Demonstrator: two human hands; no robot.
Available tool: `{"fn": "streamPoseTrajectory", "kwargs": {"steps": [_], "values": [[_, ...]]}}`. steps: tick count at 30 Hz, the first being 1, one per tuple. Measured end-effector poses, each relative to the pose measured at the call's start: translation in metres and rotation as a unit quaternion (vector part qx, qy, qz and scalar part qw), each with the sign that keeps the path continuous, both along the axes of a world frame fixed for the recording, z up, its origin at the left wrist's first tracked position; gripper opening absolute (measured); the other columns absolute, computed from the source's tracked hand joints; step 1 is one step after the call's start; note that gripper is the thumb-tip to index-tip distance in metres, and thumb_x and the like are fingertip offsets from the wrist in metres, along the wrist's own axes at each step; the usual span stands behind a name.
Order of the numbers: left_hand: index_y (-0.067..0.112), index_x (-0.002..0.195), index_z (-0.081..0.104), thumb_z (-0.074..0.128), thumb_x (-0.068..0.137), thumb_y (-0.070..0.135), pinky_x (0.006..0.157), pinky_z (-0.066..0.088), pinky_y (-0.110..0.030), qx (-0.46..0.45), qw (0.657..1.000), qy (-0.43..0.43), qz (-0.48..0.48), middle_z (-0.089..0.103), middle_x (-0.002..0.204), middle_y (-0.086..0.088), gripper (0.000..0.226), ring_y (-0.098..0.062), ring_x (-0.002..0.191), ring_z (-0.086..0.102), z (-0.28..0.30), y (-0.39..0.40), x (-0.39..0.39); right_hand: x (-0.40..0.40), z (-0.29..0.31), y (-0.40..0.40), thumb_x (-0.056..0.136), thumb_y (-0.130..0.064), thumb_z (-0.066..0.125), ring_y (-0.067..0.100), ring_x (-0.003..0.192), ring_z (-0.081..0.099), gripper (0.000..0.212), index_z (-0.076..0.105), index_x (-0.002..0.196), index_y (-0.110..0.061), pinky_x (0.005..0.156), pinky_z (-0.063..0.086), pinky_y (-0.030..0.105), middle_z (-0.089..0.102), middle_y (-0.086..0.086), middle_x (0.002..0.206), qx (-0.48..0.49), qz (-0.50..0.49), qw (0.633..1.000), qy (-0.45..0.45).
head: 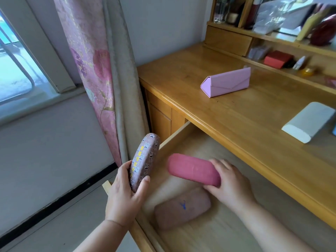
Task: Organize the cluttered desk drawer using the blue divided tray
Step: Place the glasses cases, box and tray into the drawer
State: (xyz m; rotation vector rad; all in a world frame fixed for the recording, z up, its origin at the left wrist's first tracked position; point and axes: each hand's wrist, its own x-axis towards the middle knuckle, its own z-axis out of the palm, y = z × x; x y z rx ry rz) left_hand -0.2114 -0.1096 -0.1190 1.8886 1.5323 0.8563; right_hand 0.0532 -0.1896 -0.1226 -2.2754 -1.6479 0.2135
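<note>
Drawer (174,135) open; hands grip two cases; third case (181,208) inside.

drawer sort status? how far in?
Early. Drawer is open; a triangular pink case sits on the desk. Left hand grips the patterned case, right hand the rose case. A mauve case remains inside. No blue tray visible.
</note>
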Motion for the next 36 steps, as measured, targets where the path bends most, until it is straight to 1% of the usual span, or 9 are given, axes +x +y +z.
{"fn": "streamPoseTrajectory", "kwargs": {"steps": [3,5,8,13,16,19,22,29,36], "values": [[0.032,0.120,0.041,0.046,0.071,0.063,0.072,0.038,-0.027,-0.004,1.000,0.001,0.001,0.056,0.107,0.014,0.058,-0.007,0.094,0.051,0.000,-0.001,0.001,0.021,-0.005,-0.069,0.062,-0.030,0.082,0.013,0.116,0.054,0.078,0.050,0.132,-0.026,0.085,0.047,0.027,0.051,-0.015,0.129,-0.014,-0.055,0.997,0.054],[0.034,0.119,0.040,0.048,0.072,0.060,0.073,0.039,-0.029,-0.006,1.000,-0.001,0.002,0.055,0.106,0.015,0.054,-0.008,0.094,0.051,0.000,-0.001,0.001,0.029,-0.007,-0.109,0.067,-0.023,0.074,0.007,0.130,0.041,0.083,0.037,0.140,-0.034,0.098,0.035,0.017,0.036,-0.022,0.142,-0.097,-0.008,0.994,0.046],[0.039,0.117,0.039,0.050,0.073,0.059,0.073,0.038,-0.029,-0.016,1.000,-0.005,0.005,0.054,0.106,0.019,0.050,-0.008,0.096,0.051,0.003,-0.003,0.002,0.024,-0.005,-0.139,0.077,-0.031,0.060,-0.002,0.139,0.016,0.084,0.010,0.142,-0.051,0.106,0.025,0.014,0.007,-0.028,0.151,-0.200,0.070,0.977,0.024],[0.037,0.118,0.039,0.050,0.073,0.058,0.073,0.038,-0.029,-0.020,1.000,-0.002,-0.001,0.054,0.109,0.016,0.051,-0.008,0.096,0.051,0.004,-0.005,0.003,0.009,-0.004,-0.135,0.074,-0.052,0.061,-0.001,0.142,0.000,0.096,-0.002,0.146,-0.044,0.115,0.008,0.024,-0.006,-0.021,0.155,-0.271,0.105,0.957,-0.010],[0.035,0.119,0.040,0.051,0.074,0.055,0.073,0.038,-0.029,-0.019,1.000,-0.001,0.001,0.054,0.109,0.015,0.050,-0.008,0.096,0.051,0.004,-0.005,0.003,-0.006,0.000,-0.106,0.062,-0.080,0.048,0.004,0.143,0.012,0.103,0.011,0.148,-0.039,0.114,0.013,0.025,0.008,-0.018,0.156,-0.223,0.084,0.971,0.018],[0.035,0.118,0.040,0.052,0.074,0.055,0.073,0.038,-0.030,-0.024,1.000,0.002,0.004,0.054,0.108,0.015,0.049,-0.009,0.096,0.051,0.004,-0.005,0.004,-0.044,-0.004,-0.067,0.067,-0.074,0.050,0.014,0.131,0.038,0.088,0.025,0.144,-0.037,0.104,0.034,0.030,0.033,-0.011,0.144,-0.152,0.083,0.985,0.016],[0.035,0.118,0.040,0.052,0.075,0.053,0.074,0.037,-0.028,-0.022,1.000,-0.005,-0.001,0.054,0.107,0.016,0.048,-0.010,0.097,0.052,0.005,-0.006,0.004,-0.077,-0.019,-0.046,0.071,-0.057,0.066,0.023,0.114,0.050,0.094,0.018,0.146,-0.027,0.090,0.043,0.035,0.041,-0.001,0.131,-0.195,0.105,0.974,-0.052],[0.034,0.118,0.042,0.053,0.074,0.053,0.076,0.038,-0.028,-0.013,1.000,-0.008,0.005,0.056,0.108,0.016,0.049,-0.011,0.097,0.052,0.002,-0.004,0.003,-0.065,-0.019,0.023,0.077,-0.016,0.064,0.020,0.131,0.034,0.072,0.033,0.140,-0.025,0.100,0.036,0.030,0.039,-0.003,0.140,-0.144,0.187,0.971,0.022],[0.033,0.120,0.043,0.046,0.069,0.062,0.071,0.037,-0.016,-0.006,1.000,0.000,-0.001,0.054,0.107,0.021,0.058,0.002,0.092,0.047,0.002,-0.002,0.001,-0.083,-0.018,0.102,0.090,-0.020,0.051,0.034,0.119,0.044,0.048,0.038,0.135,-0.032,0.094,0.040,0.037,0.026,0.007,0.140,-0.188,0.146,0.971,0.033]]}}
